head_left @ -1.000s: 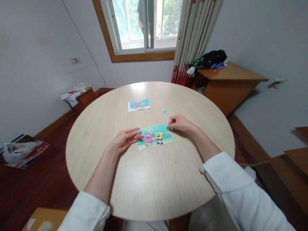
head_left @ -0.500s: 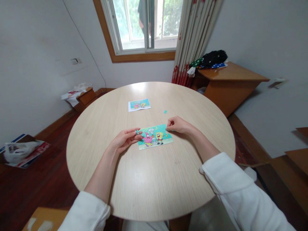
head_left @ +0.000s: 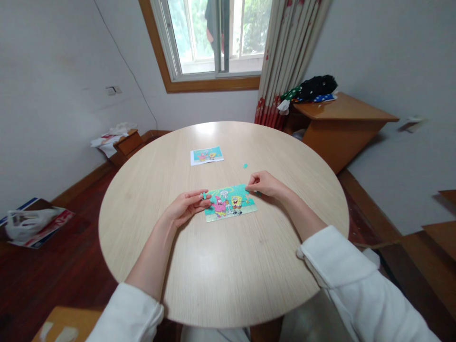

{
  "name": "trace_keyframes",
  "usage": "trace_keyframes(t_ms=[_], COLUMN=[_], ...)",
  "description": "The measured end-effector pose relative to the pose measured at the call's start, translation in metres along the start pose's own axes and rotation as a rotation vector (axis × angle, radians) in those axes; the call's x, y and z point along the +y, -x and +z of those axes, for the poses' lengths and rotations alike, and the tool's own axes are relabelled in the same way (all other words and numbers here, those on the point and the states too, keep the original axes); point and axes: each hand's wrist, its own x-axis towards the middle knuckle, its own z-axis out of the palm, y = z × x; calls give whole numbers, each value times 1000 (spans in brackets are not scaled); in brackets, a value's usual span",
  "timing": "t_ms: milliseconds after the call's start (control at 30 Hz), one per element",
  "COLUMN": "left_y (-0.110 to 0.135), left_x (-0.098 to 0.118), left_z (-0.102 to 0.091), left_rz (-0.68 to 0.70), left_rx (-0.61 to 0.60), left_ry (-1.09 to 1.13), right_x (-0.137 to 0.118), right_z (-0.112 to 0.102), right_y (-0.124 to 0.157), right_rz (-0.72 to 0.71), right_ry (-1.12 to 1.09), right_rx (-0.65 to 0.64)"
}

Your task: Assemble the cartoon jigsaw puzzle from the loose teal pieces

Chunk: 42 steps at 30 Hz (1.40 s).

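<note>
A jigsaw puzzle (head_left: 228,209) with cartoon sea figures on a teal ground lies nearly whole on the round table (head_left: 228,270). At its left edge my left hand (head_left: 187,205) rests palm partly up, a small teal puzzle piece (head_left: 204,195) held between its fingers. My right hand (head_left: 262,183) is closed in a pinch at the puzzle's upper right corner. Whatever is between those fingertips is hidden. Under the right hand a bit of teal shows, perhaps another piece. A loose teal piece (head_left: 245,166) lies on the table beyond the right hand.
Farther back on the table lies a picture sheet (head_left: 207,156) with the same cartoon scene. A wooden desk (head_left: 347,111) with a pile of cloth (head_left: 315,89) stands at the back right. A window and curtain (head_left: 288,52) are behind the table.
Hardly anything differs. My right hand stays pinched at the puzzle's corner with only a tiny shift, and my left hand keeps its piece. The view has moved very slightly.
</note>
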Motion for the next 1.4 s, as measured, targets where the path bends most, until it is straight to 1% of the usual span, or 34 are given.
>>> trace_keyframes(t_ms=[133, 300, 433, 567, 733, 900, 1033, 1100, 1233, 1333, 1400], left_y=[-1, -2, -2, -1, -2, -2, -1, -1, 0, -1, -1], left_x=[-1, -1, -1, -1, -2, -2, -1, -1, -1, 0, -1], left_z=[-2, -3, -3, -3, -4, -3, -2, -1, 0, -1, -2], left_rz=[-3, -2, -4, 0, -3, 3, 0, 1, -2, -4, -1], left_rx=[-11, -19, -17, -18, -31, -16, -10, -6, -9, -10, -16], left_ry=[-5, 0, 3, 4, 4, -6, -9, -7, -7, -10, -9], right_x=[1, 3, 5, 3, 2, 1, 0, -1, -2, -1, -1], right_z=[0, -2, -1, -2, -3, 0, 2, 1, -2, -3, -2], right_y=[-1, 0, 0, 0, 1, 0, -1, 0, 2, 3, 2], right_rz=[1, -4, 3, -6, -2, 0, 27, 25, 4, 15, 14], right_ry=[79, -6, 22, -51, 22, -80, 64, 55, -52, 18, 18], right_rx=[6, -63, -63, -61, -61, 26, 59, 48, -22, -34, -23])
